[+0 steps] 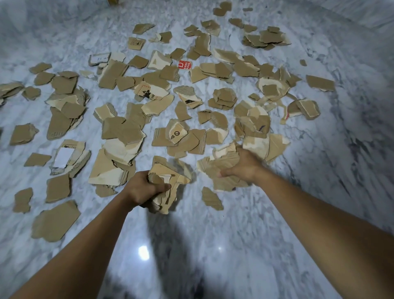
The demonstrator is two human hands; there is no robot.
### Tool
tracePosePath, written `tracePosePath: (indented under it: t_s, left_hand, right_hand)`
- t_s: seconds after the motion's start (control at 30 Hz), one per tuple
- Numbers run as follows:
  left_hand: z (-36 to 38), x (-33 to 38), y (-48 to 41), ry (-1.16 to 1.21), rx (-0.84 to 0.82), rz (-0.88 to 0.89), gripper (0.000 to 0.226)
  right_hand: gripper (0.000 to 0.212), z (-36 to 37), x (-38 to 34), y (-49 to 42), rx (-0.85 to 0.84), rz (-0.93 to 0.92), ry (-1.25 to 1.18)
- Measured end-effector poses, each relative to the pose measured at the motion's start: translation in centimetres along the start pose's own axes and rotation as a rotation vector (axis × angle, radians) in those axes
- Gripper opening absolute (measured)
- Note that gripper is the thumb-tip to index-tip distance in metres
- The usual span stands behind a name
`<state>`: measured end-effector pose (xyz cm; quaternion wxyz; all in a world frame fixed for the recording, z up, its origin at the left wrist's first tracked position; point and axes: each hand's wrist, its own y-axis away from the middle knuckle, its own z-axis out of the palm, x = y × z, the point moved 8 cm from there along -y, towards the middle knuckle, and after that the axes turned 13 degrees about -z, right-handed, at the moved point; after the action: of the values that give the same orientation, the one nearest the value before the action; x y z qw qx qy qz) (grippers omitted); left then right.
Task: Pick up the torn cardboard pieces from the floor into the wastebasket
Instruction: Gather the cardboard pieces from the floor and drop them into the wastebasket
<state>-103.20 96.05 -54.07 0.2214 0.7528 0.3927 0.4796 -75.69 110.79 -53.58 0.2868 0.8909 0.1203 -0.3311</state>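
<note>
Torn cardboard pieces [119,76] lie scattered over most of the marble floor [341,149]. At the far left a stack of scraps [9,88] is cut off by the frame's edge. Near it lies a labelled piece [64,156] whose white sticker is too washed out to read. Nearer the camera a large brown slab [55,222] lies flat. At the top edge a yellow object [114,1] is almost wholly cut off and cannot be identified.

The left hand [142,190] holds a bundle of pieces [168,181] off the floor. Its grip is clenched round the bundle, with the thumb across the front and the fingers hidden behind the cardboard. The pieces overlap too much to count. Farther back, a small red label [185,64] carries print too small to read.

The right hand [245,165] is smeared by motion blur. Its grip closes on a heap of pieces [223,170], with the thumb laid over the top and the fingers buried in the cardboard, out of sight. Whether the heap has left the floor cannot be told. Well to the right a lone strip [319,82] lies apart from the rest.
</note>
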Motion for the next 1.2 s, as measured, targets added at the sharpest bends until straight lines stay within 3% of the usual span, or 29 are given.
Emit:
tracePosePath:
  t_s: [0.17, 0.3, 0.47, 0.73, 0.9, 1.03, 1.2]
  left_hand:
    - [0.5, -0.1, 0.0, -0.010, -0.007, 0.001, 0.020]
    - [0.5, -0.4, -0.2, -0.025, -0.014, 0.006, 0.019]
    - [0.5, -1.0, -0.4, -0.020, -0.018, 0.009, 0.016]
    - [1.0, -1.2, -0.8, -0.045, -0.039, 0.046, 0.018]
    - [1.3, -0.4, -0.2, -0.123, 0.011, 0.098, 0.033]
    - [3.7, 1.4, 0.8, -0.360, -0.102, 0.190, 0.034]
    - [10.6, 3.9, 1.0, -0.664, -0.240, 0.279, 0.081]
  right_hand:
    - [0.111, 3.6, -1.8, -1.9, -0.155, -0.051, 0.254]
    - [0.101, 5.8, -1.7, -2.9, -0.133, -0.035, 0.427]
    - [0.094, 4.7, -0.9, -3.1, -0.077, 0.059, 0.303]
    - [0.112, 4.6, -0.8, -3.0, 0.000, 0.018, 0.121]
    - [0.115, 3.6, 0.3, -1.6, 0.068, -0.021, -0.020]
    - [0.112, -1.2, 2.0, -0.5, 0.162, 0.010, -0.050]
    - [0.106, -5.6, 4.4, 0.5, 0.174, 0.059, 0.008]
